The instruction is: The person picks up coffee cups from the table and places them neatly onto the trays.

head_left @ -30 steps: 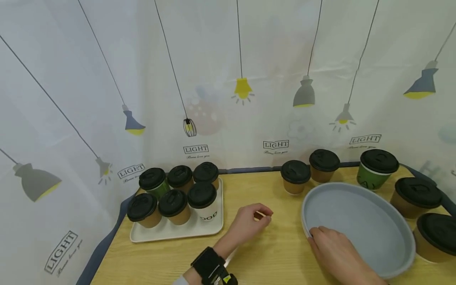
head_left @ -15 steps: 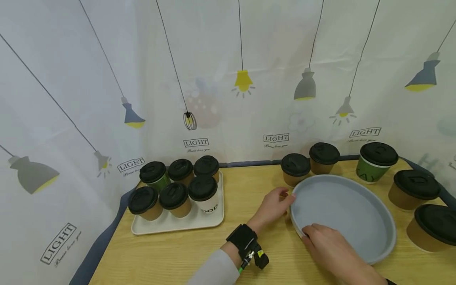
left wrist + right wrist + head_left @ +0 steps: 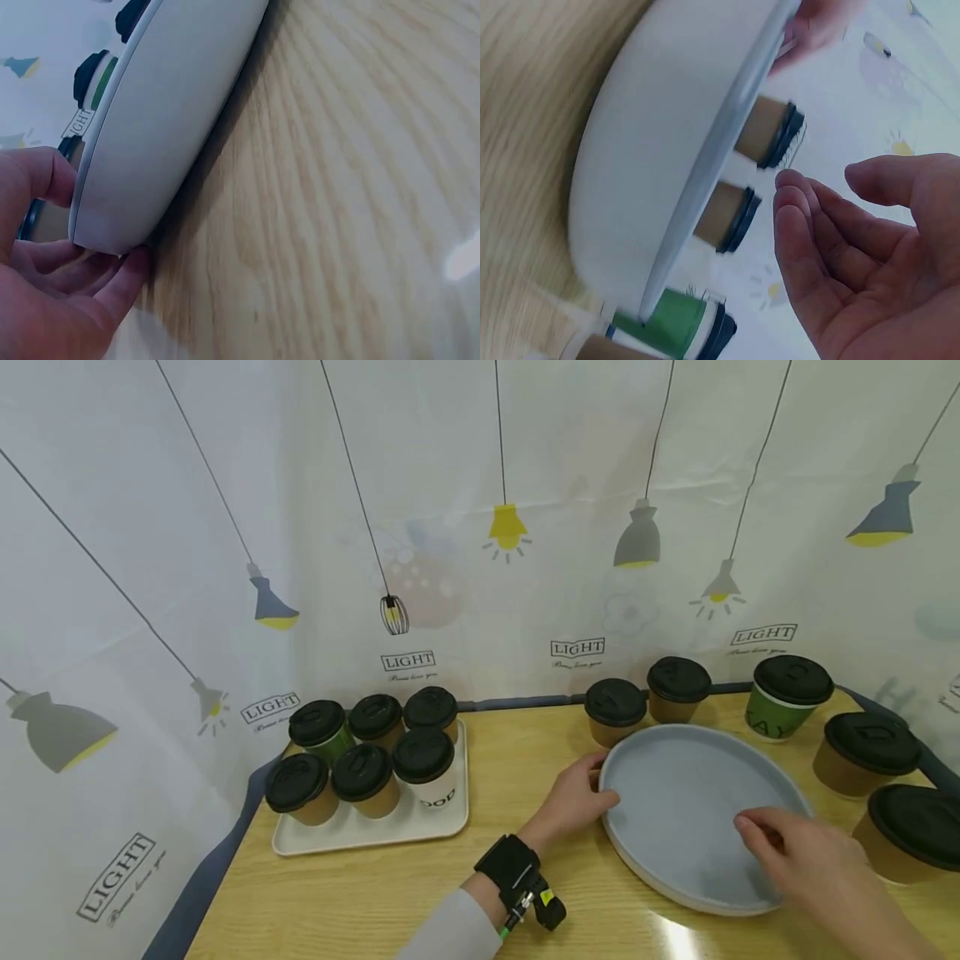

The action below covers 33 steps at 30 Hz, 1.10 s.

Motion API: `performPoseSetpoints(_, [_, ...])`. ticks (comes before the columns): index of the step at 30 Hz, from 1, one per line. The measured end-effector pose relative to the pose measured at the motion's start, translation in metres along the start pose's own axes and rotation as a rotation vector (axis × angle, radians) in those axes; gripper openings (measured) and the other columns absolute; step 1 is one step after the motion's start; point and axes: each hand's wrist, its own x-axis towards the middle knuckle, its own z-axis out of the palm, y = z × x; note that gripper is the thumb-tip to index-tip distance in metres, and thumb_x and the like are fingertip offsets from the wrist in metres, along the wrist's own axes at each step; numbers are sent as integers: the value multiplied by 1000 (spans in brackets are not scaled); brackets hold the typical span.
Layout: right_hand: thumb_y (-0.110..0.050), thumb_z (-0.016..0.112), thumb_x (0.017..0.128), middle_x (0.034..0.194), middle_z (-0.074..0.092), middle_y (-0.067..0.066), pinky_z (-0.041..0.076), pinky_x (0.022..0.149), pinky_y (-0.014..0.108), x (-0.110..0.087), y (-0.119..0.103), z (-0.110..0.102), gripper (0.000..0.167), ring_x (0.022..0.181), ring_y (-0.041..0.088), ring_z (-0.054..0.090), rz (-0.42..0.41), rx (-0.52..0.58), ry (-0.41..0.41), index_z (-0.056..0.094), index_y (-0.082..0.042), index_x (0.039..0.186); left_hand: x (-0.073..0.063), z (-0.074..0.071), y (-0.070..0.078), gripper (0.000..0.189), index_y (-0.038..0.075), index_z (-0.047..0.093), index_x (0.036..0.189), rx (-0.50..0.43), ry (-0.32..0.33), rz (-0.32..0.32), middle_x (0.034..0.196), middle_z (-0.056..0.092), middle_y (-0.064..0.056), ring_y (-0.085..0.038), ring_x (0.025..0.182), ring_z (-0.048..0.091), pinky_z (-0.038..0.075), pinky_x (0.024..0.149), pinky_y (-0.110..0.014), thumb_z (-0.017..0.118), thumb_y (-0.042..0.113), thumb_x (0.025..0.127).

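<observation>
A round grey tray (image 3: 675,802) with a raised rim lies at the right of the table in the head view. My left hand (image 3: 573,797) grips its left rim, thumb over the edge and fingers beneath. The left wrist view shows those fingers (image 3: 124,281) curled under the pale outer wall. Above the tray's right part hovers my right hand (image 3: 817,860), holding nothing. Its fingers are loosely bent and apart from the rim in the right wrist view. Just behind the tray stand two brown lidded cups (image 3: 615,710) and a green lidded cup (image 3: 787,697).
At the left, a white rectangular tray (image 3: 300,843) bears several black-lidded paper cups, among them a white one (image 3: 435,785). Two more brown cups (image 3: 847,768) stand along the right side. A lamp-printed curtain (image 3: 480,593) hangs behind the wooden table (image 3: 337,902).
My left hand has moved right and taken the round tray's left rim. My right hand has let go of that rim and shifted right over the tray. The tray has slid somewhat left.
</observation>
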Motion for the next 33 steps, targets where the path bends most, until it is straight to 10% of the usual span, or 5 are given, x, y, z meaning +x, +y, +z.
performPoseSetpoints(15, [-35,57,106,94,72,19,56,72,57,10,28,23,54,84,39,70,191,-69,-300,62,16,119,-47,-48,-25,62,7,49,150,51,136,-45,142,56,-11,-26,121,61,58,91,-39,67,11,91])
performPoseSetpoints(25, [-11,58,102,83,71,9,54,59,45,31,12,34,27,70,21,64,37,8,-105,68,12,108,-68,-64,-25,68,-2,37,156,-15,142,-30,151,46,-22,-34,127,57,59,85,-39,60,6,92])
performPoseSetpoints(33, [-10,59,102,95,73,21,57,65,52,50,12,37,26,81,35,71,-18,3,-36,69,13,111,-67,-74,-34,75,2,40,157,-43,195,-72,146,53,-18,-30,121,59,56,76,-30,66,8,87])
